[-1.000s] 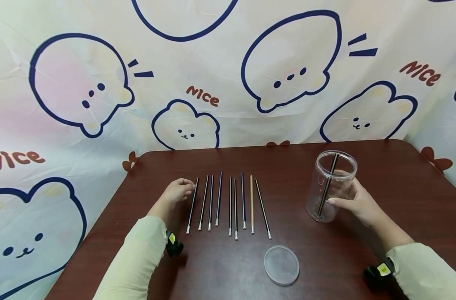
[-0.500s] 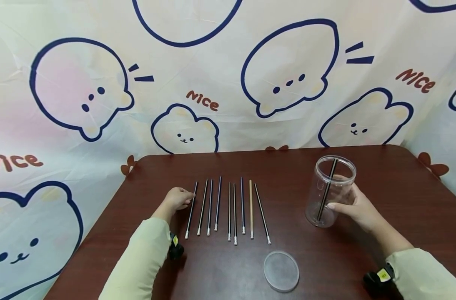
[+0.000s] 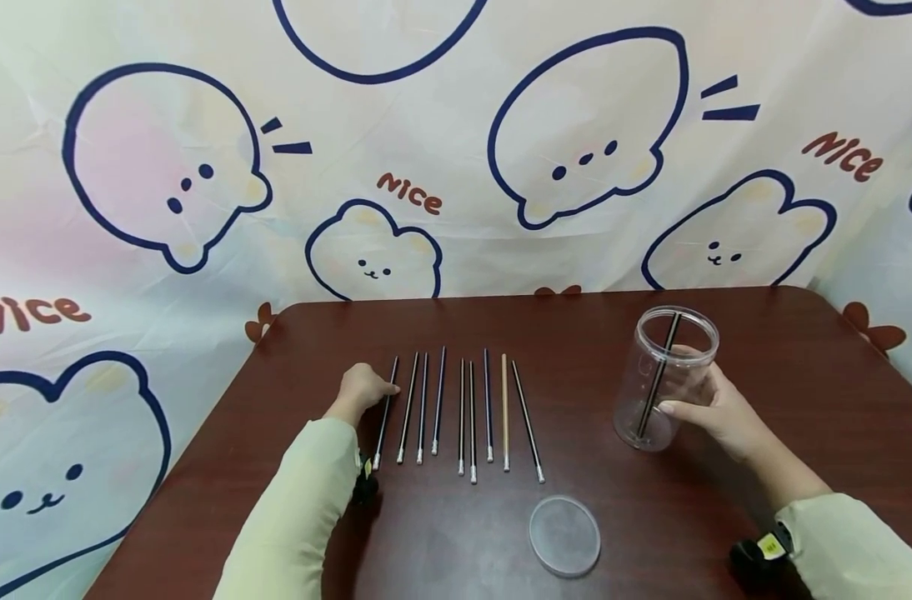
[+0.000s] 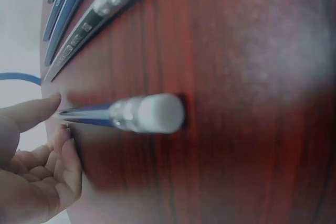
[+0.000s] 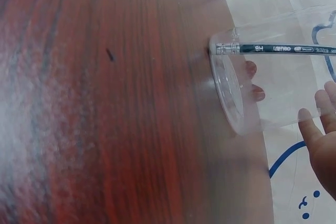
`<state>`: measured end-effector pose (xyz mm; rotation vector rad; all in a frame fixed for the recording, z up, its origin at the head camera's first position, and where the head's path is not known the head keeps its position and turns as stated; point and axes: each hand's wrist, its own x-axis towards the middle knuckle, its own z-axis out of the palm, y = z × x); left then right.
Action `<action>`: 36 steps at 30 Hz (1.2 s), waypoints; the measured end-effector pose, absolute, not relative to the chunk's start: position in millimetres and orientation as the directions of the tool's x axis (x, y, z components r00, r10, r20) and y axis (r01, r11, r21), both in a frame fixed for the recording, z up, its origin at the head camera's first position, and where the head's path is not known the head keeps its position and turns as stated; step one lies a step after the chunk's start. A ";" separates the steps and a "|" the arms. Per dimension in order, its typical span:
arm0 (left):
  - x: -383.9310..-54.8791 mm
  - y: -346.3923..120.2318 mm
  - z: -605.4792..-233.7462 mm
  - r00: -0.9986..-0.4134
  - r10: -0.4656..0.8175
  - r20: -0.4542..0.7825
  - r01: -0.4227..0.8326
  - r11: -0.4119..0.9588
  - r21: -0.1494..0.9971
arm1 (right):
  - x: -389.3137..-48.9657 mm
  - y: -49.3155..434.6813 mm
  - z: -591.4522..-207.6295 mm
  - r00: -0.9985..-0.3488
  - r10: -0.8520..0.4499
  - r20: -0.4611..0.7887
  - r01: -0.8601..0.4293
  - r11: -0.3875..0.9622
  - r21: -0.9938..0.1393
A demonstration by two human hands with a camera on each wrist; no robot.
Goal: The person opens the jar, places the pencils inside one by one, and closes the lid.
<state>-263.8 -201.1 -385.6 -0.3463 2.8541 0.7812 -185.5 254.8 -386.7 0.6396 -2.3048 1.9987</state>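
Note:
My left hand (image 3: 364,388) is at the upper part of the leftmost dark pencil (image 3: 383,433), which lies on the table. In the left wrist view its thumb and index finger pinch the far end of that blue pencil (image 4: 94,115); the white eraser end points toward the camera. My right hand (image 3: 714,408) grips a clear plastic jar (image 3: 631,392) from its right side, thumb in front and fingers behind. The jar stands upright without a lid. One dark green pencil (image 5: 289,49) leans inside it, eraser end at the bottom.
To the right of the pinched pencil lie several dark pencils (image 3: 436,408) and one natural wood pencil (image 3: 505,417), side by side, eraser ends toward me. A round clear lid (image 3: 564,536) lies nearer. A patterned cloth (image 3: 471,250) hangs behind the brown table (image 3: 276,533).
My left hand has shifted slightly right, over the leftmost pencil, and its fingers have come together on it. The right hand and the jar keep their place.

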 end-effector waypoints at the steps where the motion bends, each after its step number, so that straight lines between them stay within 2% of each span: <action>1: -264.5 -200.4 -384.8 -0.961 -0.183 -0.206 -0.261 0.842 0.472 | -185.7 254.9 -386.2 -0.915 -0.286 0.284 -0.322 0.095 -0.942; 8: -266.0 -202.5 -383.9 -0.973 -0.171 -0.154 -0.223 0.868 0.444 | -187.4 254.5 -386.2 -0.913 -0.289 0.289 -0.322 0.073 -0.944; 15: -263.7 -206.1 -387.0 -0.974 -0.151 -0.168 -0.215 0.852 0.477 | -185.5 252.7 -386.3 -0.905 -0.294 0.309 -0.332 0.028 -0.943; 23: -262.6 -213.0 -392.2 -0.951 -0.157 -0.266 -0.306 0.595 0.744 | -182.6 249.7 -386.0 -0.895 -0.312 0.319 -0.327 -0.028 -0.945; 31: -265.4 -214.9 -379.7 -0.954 -0.122 -0.275 -0.299 0.492 0.817 | -184.7 250.6 -386.1 -0.904 -0.312 0.292 -0.311 0.013 -0.950; 36: -270.9 -205.4 -359.5 -0.957 -0.098 -0.274 -0.289 0.420 0.860 | -184.9 252.3 -384.8 -0.900 -0.306 0.311 -0.321 -0.018 -0.947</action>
